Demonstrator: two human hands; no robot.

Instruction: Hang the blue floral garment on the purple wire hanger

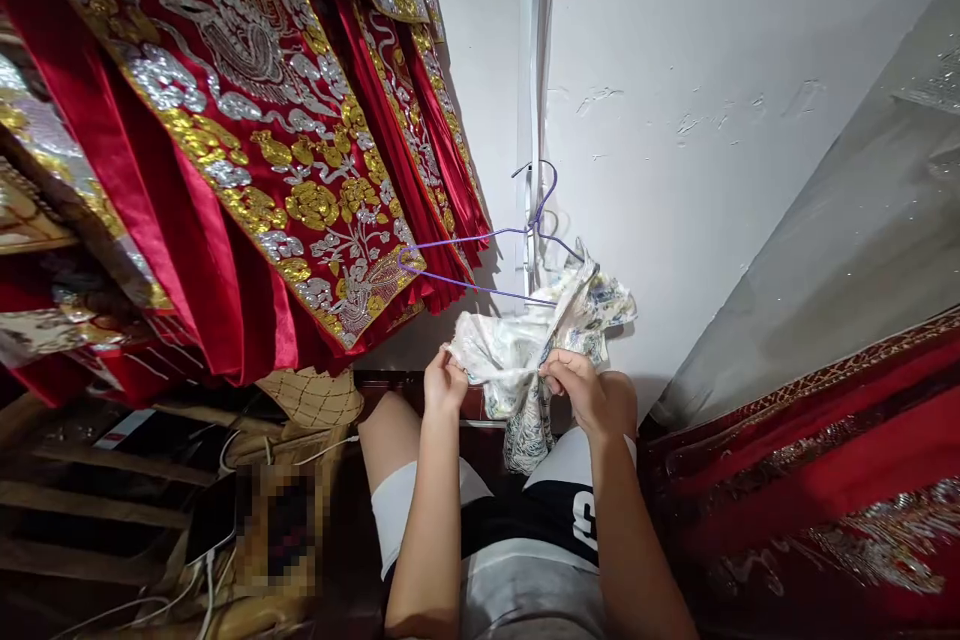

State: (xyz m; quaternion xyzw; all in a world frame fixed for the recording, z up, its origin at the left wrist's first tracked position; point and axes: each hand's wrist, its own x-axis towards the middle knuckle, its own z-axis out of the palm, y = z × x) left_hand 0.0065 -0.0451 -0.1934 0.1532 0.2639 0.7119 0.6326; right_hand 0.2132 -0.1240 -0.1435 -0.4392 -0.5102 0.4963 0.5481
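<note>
My left hand [444, 384] and my right hand [576, 382] are both closed on a crumpled white garment with a blue and yellow floral print [525, 345], held up in front of my knees. A thin purple wire hanger [480, 260] is caught in the top of the garment, its hook up against a white wall strip. My left hand pinches the garment's left edge. A fold near the middle is what my right hand grips. Part of the cloth hangs down between my legs.
Red robes with gold and silver embroidery [247, 140] hang at the left. More red embroidered cloth [810, 480] and a grey plastic cover [847, 240] lie at the right. A white wall [675, 120] is ahead. A phone with cables [214, 515] and a woven basket [311, 398] sit low left.
</note>
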